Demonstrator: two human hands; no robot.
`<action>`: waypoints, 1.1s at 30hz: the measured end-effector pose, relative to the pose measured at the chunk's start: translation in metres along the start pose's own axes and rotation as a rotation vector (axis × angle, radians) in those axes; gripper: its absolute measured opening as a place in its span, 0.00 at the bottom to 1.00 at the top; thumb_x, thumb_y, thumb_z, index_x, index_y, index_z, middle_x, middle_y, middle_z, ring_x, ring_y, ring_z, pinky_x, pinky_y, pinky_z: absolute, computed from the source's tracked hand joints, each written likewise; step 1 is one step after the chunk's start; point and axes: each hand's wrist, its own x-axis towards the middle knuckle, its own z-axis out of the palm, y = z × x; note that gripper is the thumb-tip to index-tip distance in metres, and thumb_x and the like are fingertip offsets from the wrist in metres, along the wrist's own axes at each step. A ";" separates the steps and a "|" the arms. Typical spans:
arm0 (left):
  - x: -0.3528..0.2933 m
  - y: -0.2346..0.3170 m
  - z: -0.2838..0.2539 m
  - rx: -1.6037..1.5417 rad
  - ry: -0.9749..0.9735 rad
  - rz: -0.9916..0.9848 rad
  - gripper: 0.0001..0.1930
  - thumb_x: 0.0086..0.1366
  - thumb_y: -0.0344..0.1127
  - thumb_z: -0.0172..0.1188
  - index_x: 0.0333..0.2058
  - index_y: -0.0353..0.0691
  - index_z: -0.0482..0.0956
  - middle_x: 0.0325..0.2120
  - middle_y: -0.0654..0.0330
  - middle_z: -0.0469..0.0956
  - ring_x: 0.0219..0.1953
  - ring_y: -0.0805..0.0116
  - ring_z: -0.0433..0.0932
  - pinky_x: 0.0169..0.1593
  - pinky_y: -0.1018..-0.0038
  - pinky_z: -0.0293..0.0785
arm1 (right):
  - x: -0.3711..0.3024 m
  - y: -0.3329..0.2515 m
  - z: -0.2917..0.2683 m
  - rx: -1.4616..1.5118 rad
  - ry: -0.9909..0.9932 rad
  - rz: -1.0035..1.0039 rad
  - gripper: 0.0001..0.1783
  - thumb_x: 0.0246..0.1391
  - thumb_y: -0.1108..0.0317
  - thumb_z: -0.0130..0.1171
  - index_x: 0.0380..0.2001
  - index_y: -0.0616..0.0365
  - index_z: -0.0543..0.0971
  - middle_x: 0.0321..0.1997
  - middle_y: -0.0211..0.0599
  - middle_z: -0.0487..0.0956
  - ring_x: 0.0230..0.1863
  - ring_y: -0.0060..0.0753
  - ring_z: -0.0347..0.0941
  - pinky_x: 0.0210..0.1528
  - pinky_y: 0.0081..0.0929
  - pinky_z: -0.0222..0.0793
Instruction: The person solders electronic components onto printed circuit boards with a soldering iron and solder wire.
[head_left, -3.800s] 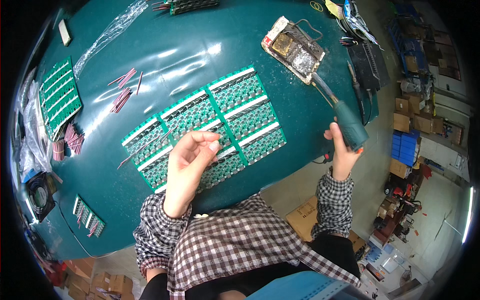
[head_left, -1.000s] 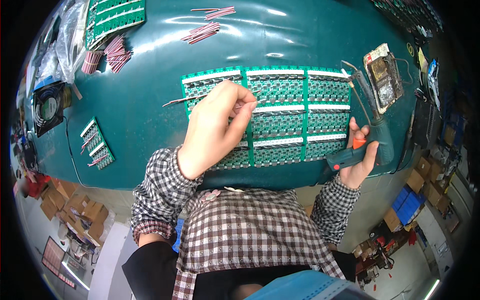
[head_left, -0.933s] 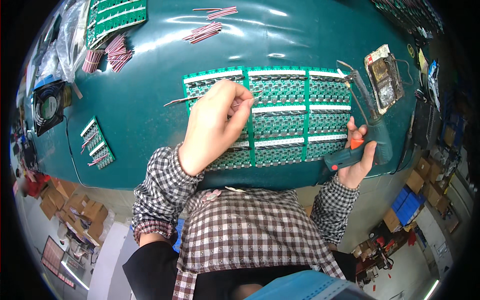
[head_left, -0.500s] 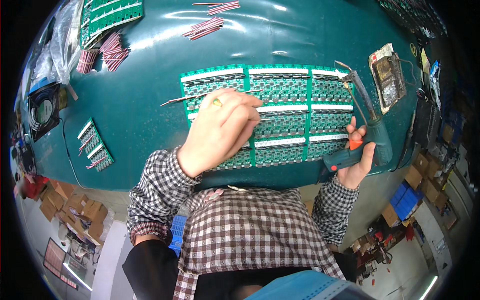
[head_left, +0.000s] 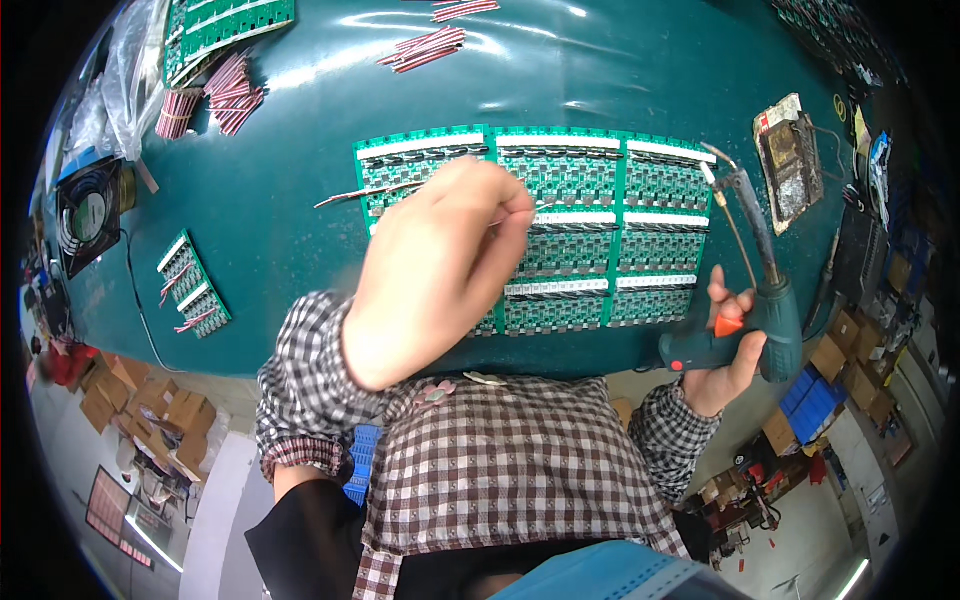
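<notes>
My left hand hovers over a panel of green circuit boards, its thumb and finger pinched on a thin wire. Only the wire's tip shows past my fingers. Another striped wire lies across the panel's left edge and partly vanishes behind this hand. In my right hand is a dark green soldering gun with an orange trigger. My fingers wrap its handle, while its metal tip points up and away, beside the panel's far right corner.
Bundles of red-and-white wires lie at the back, with more wires at the far left. A small board strip and a fan are on the left. Beyond the soldering gun is a dirty metal tray.
The soldering gun and my right hand have shifted right, away from the panel. My left hand is still over the panel, its fingers now pinched slightly further right.
</notes>
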 end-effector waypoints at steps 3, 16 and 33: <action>0.016 -0.006 0.015 0.145 0.068 0.030 0.03 0.53 0.23 0.57 0.27 0.35 0.72 0.23 0.59 0.72 0.23 0.71 0.72 0.26 0.77 0.68 | -0.005 -0.005 0.002 -0.048 -0.063 0.017 0.23 0.57 0.54 0.48 0.45 0.64 0.65 0.37 0.35 0.71 0.46 0.39 0.70 0.62 0.48 0.51; 0.024 -0.032 0.020 0.181 0.116 0.066 0.04 0.50 0.24 0.58 0.25 0.35 0.72 0.20 0.60 0.72 0.20 0.72 0.71 0.24 0.78 0.67 | -0.018 -0.008 0.014 -0.033 -0.037 0.108 0.23 0.56 0.55 0.51 0.45 0.64 0.65 0.38 0.37 0.70 0.44 0.38 0.71 0.50 0.39 0.68; 0.020 -0.044 0.026 0.123 0.230 0.140 0.07 0.43 0.25 0.59 0.21 0.38 0.69 0.18 0.56 0.70 0.21 0.56 0.72 0.24 0.67 0.68 | -0.032 -0.021 0.049 -0.199 0.049 0.223 0.24 0.50 0.58 0.58 0.41 0.71 0.70 0.34 0.45 0.73 0.37 0.43 0.75 0.35 0.32 0.78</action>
